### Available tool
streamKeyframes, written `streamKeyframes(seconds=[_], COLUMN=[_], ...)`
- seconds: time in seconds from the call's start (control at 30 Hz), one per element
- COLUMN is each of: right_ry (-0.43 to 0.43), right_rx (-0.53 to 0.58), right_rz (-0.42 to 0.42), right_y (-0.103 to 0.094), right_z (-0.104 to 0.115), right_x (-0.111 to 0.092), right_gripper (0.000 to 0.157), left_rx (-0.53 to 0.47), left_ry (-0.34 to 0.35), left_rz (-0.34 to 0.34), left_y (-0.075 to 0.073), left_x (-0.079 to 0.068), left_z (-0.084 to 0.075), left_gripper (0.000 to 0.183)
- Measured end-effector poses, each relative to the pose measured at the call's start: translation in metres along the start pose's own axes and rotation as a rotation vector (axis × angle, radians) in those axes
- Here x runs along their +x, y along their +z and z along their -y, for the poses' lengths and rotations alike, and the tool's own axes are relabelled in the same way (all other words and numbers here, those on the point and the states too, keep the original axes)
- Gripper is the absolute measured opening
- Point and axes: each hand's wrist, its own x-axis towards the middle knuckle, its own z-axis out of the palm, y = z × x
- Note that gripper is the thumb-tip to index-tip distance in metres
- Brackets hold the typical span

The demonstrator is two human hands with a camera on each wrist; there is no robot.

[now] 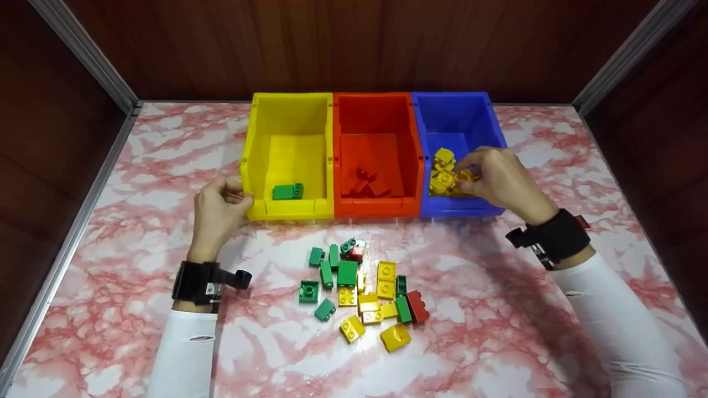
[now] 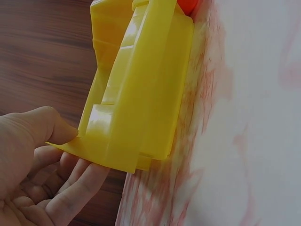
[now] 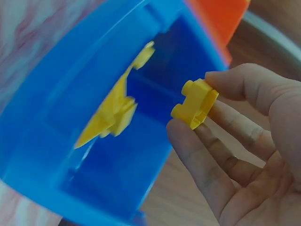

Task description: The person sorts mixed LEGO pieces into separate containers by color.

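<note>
At the front left corner of the yellow bin (image 1: 290,209), my left hand (image 1: 217,213) pinches the bin's edge between thumb and fingers, plain in the left wrist view. My right hand (image 1: 500,179) is over the front of the blue bin (image 1: 463,209). Between its thumb and forefinger it holds a small yellow toy brick (image 3: 195,102) with two studs. Below that lie several yellow bricks (image 3: 113,115) inside the blue bin. A green brick (image 1: 285,192) lies in the yellow bin, and a few red bricks (image 1: 370,185) lie in the red bin (image 1: 379,209).
The three bins stand side by side near the dark wood back wall (image 1: 354,44). In front of them, loose green bricks (image 1: 347,273), yellow bricks (image 1: 395,336) and a red brick (image 1: 417,307) are spread on the marbled table (image 1: 265,342). Metal rails (image 1: 72,204) edge the table.
</note>
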Motion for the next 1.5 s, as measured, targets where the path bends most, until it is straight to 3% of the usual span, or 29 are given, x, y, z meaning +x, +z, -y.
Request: streamKeyframes(seconds=[0.17, 0.4, 0.63, 0.77, 1.07, 1.4, 1.5], right_ry=[0.040, 0.018, 0.033, -0.031, -0.300, -0.461, -0.464], right_rx=[-0.002, -0.007, 0.003, 0.005, 0.003, 0.184, 0.221], right_rz=[0.021, 0.039, 0.000, -0.035, -0.087, 0.138, 0.212], right_y=[0.004, 0.014, 0.010, 0.007, 0.010, 0.040, 0.052], right_z=[-0.012, -0.023, -0.009, 0.011, 0.050, 0.072, 0.071], right_x=[0.003, 0.007, -0.004, -0.015, -0.042, -0.085, -0.097], right_gripper=[0.023, 0.024, 0.037, 0.042, 0.052, 0.062, 0.062], left_rx=[-0.005, -0.012, -0.020, -0.017, -0.011, -0.015, -0.013], left_ry=[-0.008, -0.012, 0.013, 0.036, 0.036, 0.033, 0.027], left_rz=[0.010, 0.017, 0.027, 0.008, -0.003, 0.015, 0.016], left_y=[0.000, 0.001, 0.002, 0.002, 0.002, 0.000, -0.001], left_x=[0.000, 0.000, 0.001, 0.002, 0.002, 0.001, 0.001], left_z=[-0.001, -0.001, 0.000, 0.002, 0.003, 0.003, 0.003], left_gripper=[0.019, 0.018, 0.019, 0.017, 0.017, 0.018, 0.018])
